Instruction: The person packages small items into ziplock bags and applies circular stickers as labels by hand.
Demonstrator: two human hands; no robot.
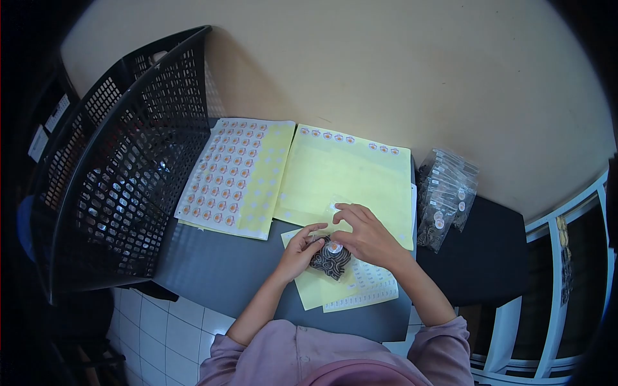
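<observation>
My left hand grips a small clear plastic bag by its left side, thumb on the front. Inside are dark pieces with pale curling lines. On the bag's upper part sits a round white sticker with an orange centre. Over the bag's top curves my right hand, its fingers bent and apart, the thumb close to or touching the sticker's upper edge. Beneath the bag lie yellow backing sheets, one a label sheet with rows of small printed labels.
A tall black perforated basket stands at the left. Behind my hands lie a sheet of round stickers and a mostly bare yellow backing sheet. Several filled plastic bags are piled on the black surface at right, near the wall.
</observation>
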